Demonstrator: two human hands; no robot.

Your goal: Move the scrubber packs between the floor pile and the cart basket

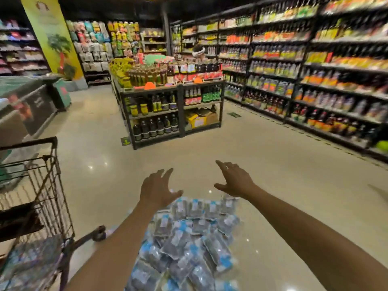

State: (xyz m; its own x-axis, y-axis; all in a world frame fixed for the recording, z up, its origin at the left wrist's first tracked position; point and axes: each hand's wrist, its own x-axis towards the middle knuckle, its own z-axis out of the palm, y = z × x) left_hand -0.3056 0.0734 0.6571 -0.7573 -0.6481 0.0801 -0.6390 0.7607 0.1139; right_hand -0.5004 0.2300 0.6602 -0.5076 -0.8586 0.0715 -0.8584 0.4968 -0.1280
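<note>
Packets [189, 238] are lying heaped on the floor below us; we are hovering our left hand [157, 189] and right hand [235, 179] with fingers spread, empty. They look light, soft, slippery; pinching edges seems best.

Your left hand [157, 189] and right hand [236, 180] are bare, with no gloves, rings or watch showing. Both your forearms are uncovered along all the length in view; no sleeve or cuff shows on either. No bracelet or strap sits at your wrists, and motion blur softens your fingertips.
</note>
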